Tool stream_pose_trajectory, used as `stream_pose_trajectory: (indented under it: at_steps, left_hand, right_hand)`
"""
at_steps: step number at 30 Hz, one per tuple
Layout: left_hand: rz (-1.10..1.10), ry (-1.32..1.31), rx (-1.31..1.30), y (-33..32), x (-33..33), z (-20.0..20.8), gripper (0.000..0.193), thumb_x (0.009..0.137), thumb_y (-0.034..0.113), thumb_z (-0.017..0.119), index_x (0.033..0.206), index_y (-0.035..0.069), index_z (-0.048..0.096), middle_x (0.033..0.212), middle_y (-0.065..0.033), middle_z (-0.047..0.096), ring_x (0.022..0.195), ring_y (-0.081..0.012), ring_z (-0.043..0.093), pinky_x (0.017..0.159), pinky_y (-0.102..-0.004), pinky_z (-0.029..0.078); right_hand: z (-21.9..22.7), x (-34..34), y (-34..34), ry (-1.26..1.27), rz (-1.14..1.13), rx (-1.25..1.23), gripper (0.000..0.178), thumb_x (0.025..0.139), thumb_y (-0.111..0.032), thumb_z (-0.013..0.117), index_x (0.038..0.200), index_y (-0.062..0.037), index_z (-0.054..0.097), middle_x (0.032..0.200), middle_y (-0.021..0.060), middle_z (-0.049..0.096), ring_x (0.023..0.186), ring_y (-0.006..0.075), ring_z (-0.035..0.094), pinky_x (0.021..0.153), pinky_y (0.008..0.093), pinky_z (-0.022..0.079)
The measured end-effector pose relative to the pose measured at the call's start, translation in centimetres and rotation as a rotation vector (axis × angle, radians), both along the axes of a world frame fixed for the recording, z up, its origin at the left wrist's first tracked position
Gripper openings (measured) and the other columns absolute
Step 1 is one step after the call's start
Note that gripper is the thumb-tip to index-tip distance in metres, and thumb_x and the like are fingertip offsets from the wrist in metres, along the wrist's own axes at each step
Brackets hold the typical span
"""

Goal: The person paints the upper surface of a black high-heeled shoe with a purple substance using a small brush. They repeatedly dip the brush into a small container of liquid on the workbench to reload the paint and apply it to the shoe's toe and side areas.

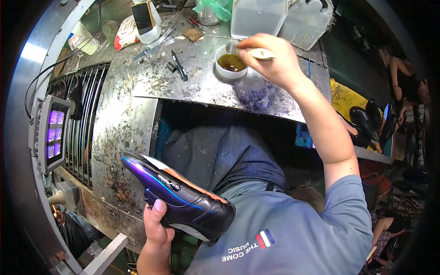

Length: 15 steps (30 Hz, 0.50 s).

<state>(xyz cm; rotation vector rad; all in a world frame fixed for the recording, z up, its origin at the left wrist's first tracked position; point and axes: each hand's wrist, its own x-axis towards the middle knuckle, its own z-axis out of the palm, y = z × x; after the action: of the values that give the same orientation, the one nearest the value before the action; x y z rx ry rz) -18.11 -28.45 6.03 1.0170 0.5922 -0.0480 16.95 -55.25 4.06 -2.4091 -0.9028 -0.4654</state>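
My left hand grips a black leather shoe from below, with the thumb on its side. The shoe lies tilted in front of my torso; its brown-orange inner edge shows, and blue-violet light gleams along the side. Over the bench, my right hand is closed on a brush with a pale cream handle. The brush's bristle end points down at a white bowl of yellow-brown liquid; whether it touches the liquid I cannot tell. Beside the bowl lies a black marker pen, its cap apart.
A lit violet lamp stands by a rack of metal bars at left. A phone on a stand and translucent plastic containers sit on the metal bench. Black shoes and a yellow cloth lie at right, other people beyond.
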Motion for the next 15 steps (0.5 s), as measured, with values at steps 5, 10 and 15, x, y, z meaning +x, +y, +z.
stream_pose_trajectory:
  at_steps: [5,10,15]
  left_hand:
    - [0.008,0.004,-0.025,-0.4,0.3,0.7,0.060,0.096,0.031,0.071,0.141,-0.003,0.049,0.128,-0.0150,0.066,0.115,-0.0265,0.067,0.103,-0.0418,0.053]
    - [0.015,0.030,-0.002,-0.5,0.4,1.0,0.061,0.095,0.029,0.072,0.141,-0.003,0.049,0.128,-0.0159,0.066,0.115,-0.0272,0.067,0.103,-0.0428,0.054]
    - [-0.028,0.044,0.057,-0.9,1.0,1.7,0.066,0.091,0.033,0.076,0.139,-0.004,0.050,0.125,-0.0160,0.067,0.113,-0.0268,0.068,0.102,-0.0418,0.054]
  right_hand:
    - [-1.0,-0.2,-0.4,0.063,0.078,0.165,0.022,0.088,-0.017,0.081,0.107,-0.0073,0.078,0.099,0.0082,0.078,0.092,0.0182,0.075,0.083,0.0304,0.058]
    - [2.5,-3.5,0.8,0.242,0.338,0.457,0.023,0.088,-0.021,0.080,0.105,-0.0050,0.078,0.097,0.0093,0.078,0.088,0.0177,0.074,0.081,0.0309,0.057]
    - [4.3,-8.8,3.3,0.286,0.766,0.484,0.017,0.083,-0.012,0.082,0.096,-0.0016,0.077,0.090,0.0109,0.076,0.078,0.0246,0.075,0.070,0.0332,0.060]
